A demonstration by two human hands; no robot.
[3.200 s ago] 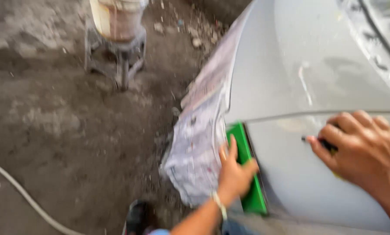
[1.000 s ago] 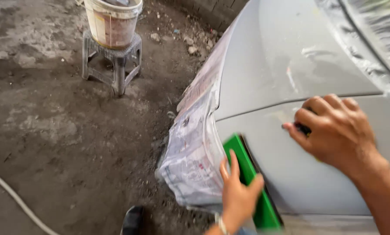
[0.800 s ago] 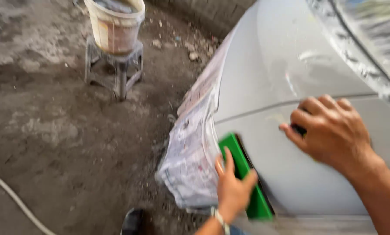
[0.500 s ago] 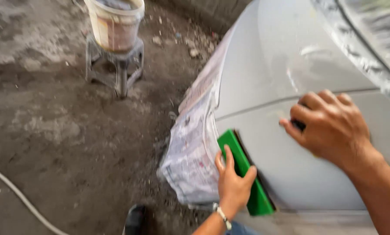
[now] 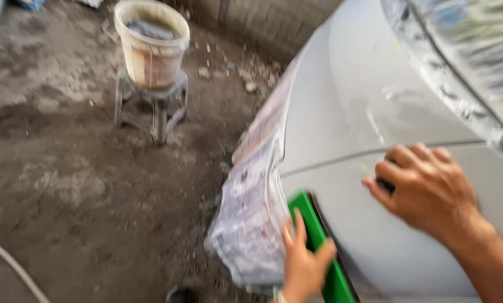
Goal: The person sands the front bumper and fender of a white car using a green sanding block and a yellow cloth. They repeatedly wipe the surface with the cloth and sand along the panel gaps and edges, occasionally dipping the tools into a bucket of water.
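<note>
A grey car body panel (image 5: 375, 101) fills the right side of the head view, with a seam line running across it. My right hand (image 5: 425, 188) presses on the panel just below the seam, its fingers curled over a small dark object that is mostly hidden. My left hand (image 5: 305, 264) rests at the panel's lower edge, fingers on a green strip (image 5: 313, 230) that runs along that edge. Newspaper masking (image 5: 251, 213) hangs from the panel's left edge beside my left hand.
A dirty bucket (image 5: 150, 47) stands on a small metal stool (image 5: 150, 109) at the upper left on the rough concrete floor. A thin hose (image 5: 16, 269) crosses the lower left corner. A masked window strip (image 5: 459, 67) runs along the upper right.
My right hand has slid a little along the panel just under the seam. My left hand stays on the green strip. The view has shifted slightly.
</note>
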